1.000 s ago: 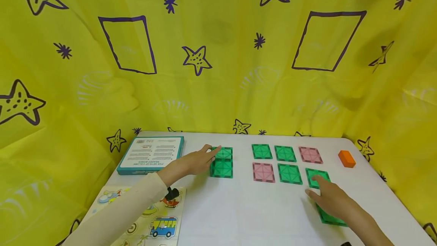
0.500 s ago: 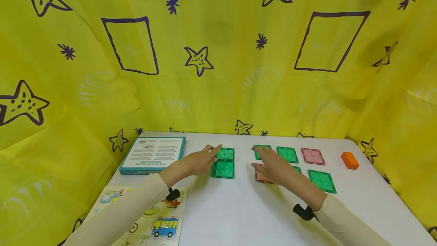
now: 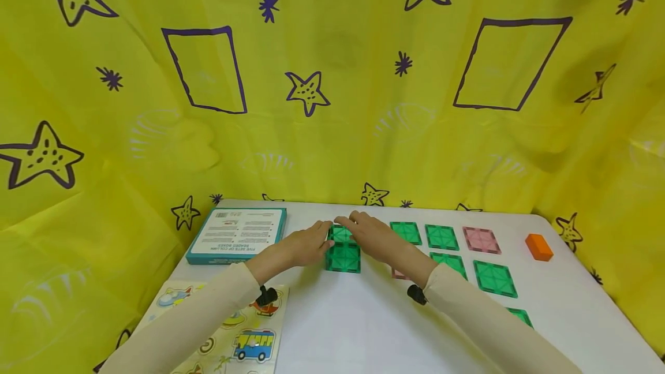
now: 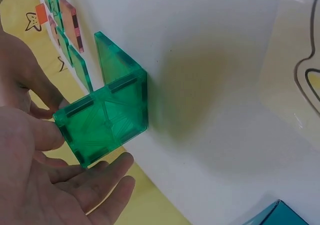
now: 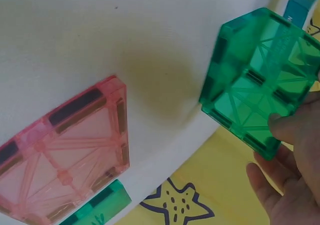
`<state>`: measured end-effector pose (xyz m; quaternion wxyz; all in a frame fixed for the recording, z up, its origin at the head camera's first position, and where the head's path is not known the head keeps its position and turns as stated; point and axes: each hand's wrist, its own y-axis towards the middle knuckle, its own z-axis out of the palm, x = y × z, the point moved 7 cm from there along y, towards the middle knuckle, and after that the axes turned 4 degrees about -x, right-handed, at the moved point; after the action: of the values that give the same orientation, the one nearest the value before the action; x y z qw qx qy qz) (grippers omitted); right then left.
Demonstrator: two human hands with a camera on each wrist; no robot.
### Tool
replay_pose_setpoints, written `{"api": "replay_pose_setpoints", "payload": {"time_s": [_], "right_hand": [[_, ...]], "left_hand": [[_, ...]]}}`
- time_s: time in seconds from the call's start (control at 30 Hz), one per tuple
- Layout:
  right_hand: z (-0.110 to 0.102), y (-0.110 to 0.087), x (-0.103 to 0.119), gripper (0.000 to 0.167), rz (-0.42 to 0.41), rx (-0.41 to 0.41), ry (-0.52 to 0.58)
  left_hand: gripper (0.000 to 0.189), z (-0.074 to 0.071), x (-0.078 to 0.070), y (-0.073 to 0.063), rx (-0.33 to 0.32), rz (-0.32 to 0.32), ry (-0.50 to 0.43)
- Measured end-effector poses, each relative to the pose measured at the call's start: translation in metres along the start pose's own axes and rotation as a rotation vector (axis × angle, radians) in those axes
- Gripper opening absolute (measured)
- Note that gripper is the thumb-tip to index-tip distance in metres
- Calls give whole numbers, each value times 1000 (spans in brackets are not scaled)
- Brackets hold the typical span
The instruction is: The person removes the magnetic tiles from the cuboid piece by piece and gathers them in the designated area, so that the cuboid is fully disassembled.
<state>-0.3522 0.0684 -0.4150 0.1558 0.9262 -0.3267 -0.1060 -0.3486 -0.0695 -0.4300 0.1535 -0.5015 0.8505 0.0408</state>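
Note:
Two green magnetic tiles point(image 3: 344, 260) are joined at an angle near the middle of the table, one of them standing on edge. From the left, my left hand point(image 3: 306, 245) pinches the tile's far corner; in the left wrist view its thumb lies on the green tile point(image 4: 112, 117) and the other fingers reach out below. My right hand point(image 3: 375, 237) comes in from the right. In the right wrist view its thumb point(image 5: 287, 129) presses one face of the tiles while the fingers sit behind.
Several green tiles point(image 3: 495, 279) and a pink tile point(image 3: 481, 240) lie at right, a second pink one mostly behind my right arm. An orange block point(image 3: 539, 247) is farther right. A teal-edged box point(image 3: 239, 234) and a picture puzzle board point(image 3: 253, 345) lie at left; a yellow curtain point(image 3: 332, 149) surrounds the table.
My right hand has swept left and away from me, from a green tile at right, across the rows, to the joined tiles. My left hand has stayed beside them.

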Motion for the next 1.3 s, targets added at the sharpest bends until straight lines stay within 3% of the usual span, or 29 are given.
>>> {"api": "replay_pose_setpoints", "payload": {"time_s": [0.17, 0.47, 0.83, 1.0, 1.3], "right_hand": [[4, 2, -2, 56, -40, -3, -54], [5, 4, -5, 63, -90, 21, 39], [9, 2, -9, 62, -159, -28, 13], [12, 2, -11, 65, -139, 0, 48], [17, 4, -22, 55, -7, 51, 218]], "left_hand": [[58, 0, -3, 1, -1, 4, 2], [59, 1, -1, 0, 16, -21, -3], [56, 0, 0, -2, 25, -16, -5], [56, 0, 0, -1, 34, -19, 18], [53, 0, 1, -1, 31, -13, 41]]}}
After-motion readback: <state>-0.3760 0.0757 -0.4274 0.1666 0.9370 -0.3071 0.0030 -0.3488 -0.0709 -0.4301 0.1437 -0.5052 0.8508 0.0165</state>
